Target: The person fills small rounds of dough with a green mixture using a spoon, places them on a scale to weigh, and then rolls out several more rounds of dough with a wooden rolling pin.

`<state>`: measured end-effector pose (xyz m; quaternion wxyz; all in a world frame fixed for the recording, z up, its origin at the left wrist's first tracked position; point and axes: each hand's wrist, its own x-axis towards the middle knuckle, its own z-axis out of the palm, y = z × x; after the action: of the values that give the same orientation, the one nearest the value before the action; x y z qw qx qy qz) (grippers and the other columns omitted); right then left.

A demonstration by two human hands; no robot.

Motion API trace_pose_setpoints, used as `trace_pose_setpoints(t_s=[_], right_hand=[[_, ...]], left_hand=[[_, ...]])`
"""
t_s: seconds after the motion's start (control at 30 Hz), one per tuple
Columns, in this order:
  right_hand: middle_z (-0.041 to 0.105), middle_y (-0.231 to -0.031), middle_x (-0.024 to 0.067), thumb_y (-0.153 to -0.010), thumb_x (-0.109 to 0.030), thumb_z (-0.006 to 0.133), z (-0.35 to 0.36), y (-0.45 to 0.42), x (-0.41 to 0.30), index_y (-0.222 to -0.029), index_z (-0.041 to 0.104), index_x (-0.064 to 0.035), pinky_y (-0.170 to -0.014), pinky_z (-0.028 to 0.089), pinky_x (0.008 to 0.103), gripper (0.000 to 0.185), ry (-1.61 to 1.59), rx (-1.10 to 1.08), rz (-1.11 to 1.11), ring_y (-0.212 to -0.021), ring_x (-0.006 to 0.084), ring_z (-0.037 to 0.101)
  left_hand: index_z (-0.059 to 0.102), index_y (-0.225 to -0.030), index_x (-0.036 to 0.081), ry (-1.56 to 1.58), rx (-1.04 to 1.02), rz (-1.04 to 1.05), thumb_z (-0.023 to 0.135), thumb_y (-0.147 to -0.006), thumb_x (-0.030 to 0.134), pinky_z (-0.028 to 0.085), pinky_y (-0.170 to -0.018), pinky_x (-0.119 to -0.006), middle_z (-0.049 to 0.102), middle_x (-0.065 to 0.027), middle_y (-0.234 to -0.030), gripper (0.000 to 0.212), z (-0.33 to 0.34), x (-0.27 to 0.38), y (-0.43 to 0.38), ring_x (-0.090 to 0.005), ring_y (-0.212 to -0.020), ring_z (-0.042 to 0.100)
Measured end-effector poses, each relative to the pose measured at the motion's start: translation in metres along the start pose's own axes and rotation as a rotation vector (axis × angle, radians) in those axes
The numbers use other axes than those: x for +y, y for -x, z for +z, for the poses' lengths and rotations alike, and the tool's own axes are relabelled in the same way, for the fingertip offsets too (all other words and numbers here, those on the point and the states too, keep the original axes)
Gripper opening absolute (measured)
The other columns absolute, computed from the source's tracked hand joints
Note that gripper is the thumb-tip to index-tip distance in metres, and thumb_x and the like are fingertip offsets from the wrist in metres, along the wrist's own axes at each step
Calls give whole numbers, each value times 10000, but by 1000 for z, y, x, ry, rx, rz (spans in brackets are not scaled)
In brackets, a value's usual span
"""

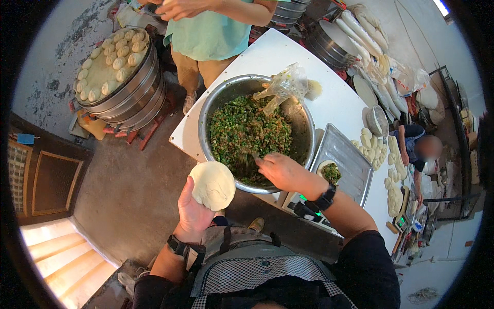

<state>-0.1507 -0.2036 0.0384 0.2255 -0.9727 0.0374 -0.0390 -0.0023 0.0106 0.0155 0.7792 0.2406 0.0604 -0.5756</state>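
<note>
On my left hand (193, 216) lies a flat round dough wrapper (213, 186), held up at the near left side of a large metal bowl (204, 129). Chopped green vegetable filling (251, 131) fills much of the bowl. My right hand (276, 170) is over the bowl's near right part, its fingers closed on a small utensil whose tip is blurred in the filling. A crumpled clear plastic bag (287, 87) hangs over the far rim. To the right, a dough wrapper topped with filling (330, 174) sits on a metal tray (347, 154), which rests on a digital scale (301, 204).
A person in a green shirt (210, 34) stands across the white table (266, 50). Stacked steamers (127, 104) at left hold pleated buns (122, 51). At right, another person (411, 143) is beside dough pieces (394, 197) and a sieve (377, 120).
</note>
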Motion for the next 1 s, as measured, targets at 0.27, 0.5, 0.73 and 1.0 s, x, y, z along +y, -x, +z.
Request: trace_pose_setpoints(t_s=[0.27,0.5,0.73,1.0], right_hand=[[537,-783,174,-848,-90,570,9,-33,23,-1046,548,34,-644,449,411,235,-2,243,51,-723,332,544],[561,-774,159,-873,-93,535,-16,12,2,-1029,578,39,-652,466,406,209,-196,218,172,-714,325,563],[572,-781,193,-858,-66,522,25,27,-13,-977,572,38,-645,464,421,165,-260,223,219,-730,359,566],[630,-843,91,-962,-210,453,31,22,-11,-1062,576,44,-712,481,275,300,-893,151,634,-803,143,602]], left_hand=[[408,-1300,22,-1,-29,-35,488,-876,497,393,-991,-443,496,-151,-1278,642,5,-1,-4,-304,-1179,483],[407,-1296,12,-49,32,-10,498,-862,522,406,-978,-454,495,-159,-1275,676,-1,7,-2,-308,-1172,487],[402,-1300,9,-27,51,-24,512,-850,540,400,-986,-467,498,-160,-1271,705,-1,4,-5,-317,-1182,478],[393,-1310,15,6,43,-42,492,-865,530,387,-997,-477,495,-160,-1277,688,-5,6,-6,-325,-1184,476]])
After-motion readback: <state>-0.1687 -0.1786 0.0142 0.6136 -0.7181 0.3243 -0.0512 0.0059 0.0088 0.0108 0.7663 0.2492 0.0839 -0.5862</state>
